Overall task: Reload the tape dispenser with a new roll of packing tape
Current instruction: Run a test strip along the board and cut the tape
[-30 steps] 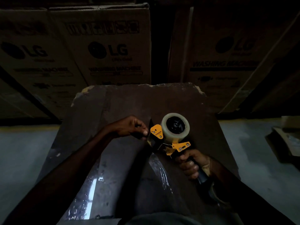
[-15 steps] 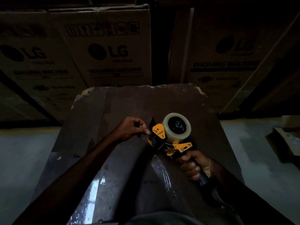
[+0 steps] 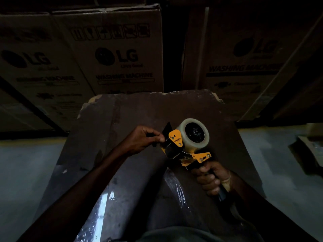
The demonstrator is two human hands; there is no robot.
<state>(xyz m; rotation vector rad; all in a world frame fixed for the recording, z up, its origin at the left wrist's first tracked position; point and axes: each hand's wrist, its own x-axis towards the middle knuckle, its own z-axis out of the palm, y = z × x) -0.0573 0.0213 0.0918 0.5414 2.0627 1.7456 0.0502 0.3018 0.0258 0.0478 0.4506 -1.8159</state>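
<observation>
Not much has shifted since a second ago: the left hand point(image 3: 146, 139) has crept a touch closer to the front of the tape dispenser point(image 3: 185, 145), and the whole thing sits slightly higher in view. Lighting is really dim, so take the fine details loosely.

Right hand point(image 3: 210, 179) is closed in a fist around the dispenser's dark handle, holding it up above the brown worktop point(image 3: 132, 116), not resting on it. Left hand is pinched shut, thumb and fingertips together right at the dispenser's front end by the yellow side plate; looks like it's nipping the tape end or a small dark tab there, can't tell which.

The roll of packing tape point(image 3: 193, 133), clear/whitish, is already seated on the dispenser's hub, dark core facing the camera.

As for containers: big cardboard boxes point(image 3: 120, 55) stand behind the worktop, printed LG and WASHING MACHINE, all closed, so contents aren't visible. Another box point(image 3: 244, 55) is off to the right. Some crinkled clear plastic film point(image 3: 176, 187) lies on the near part of the worktop.
</observation>
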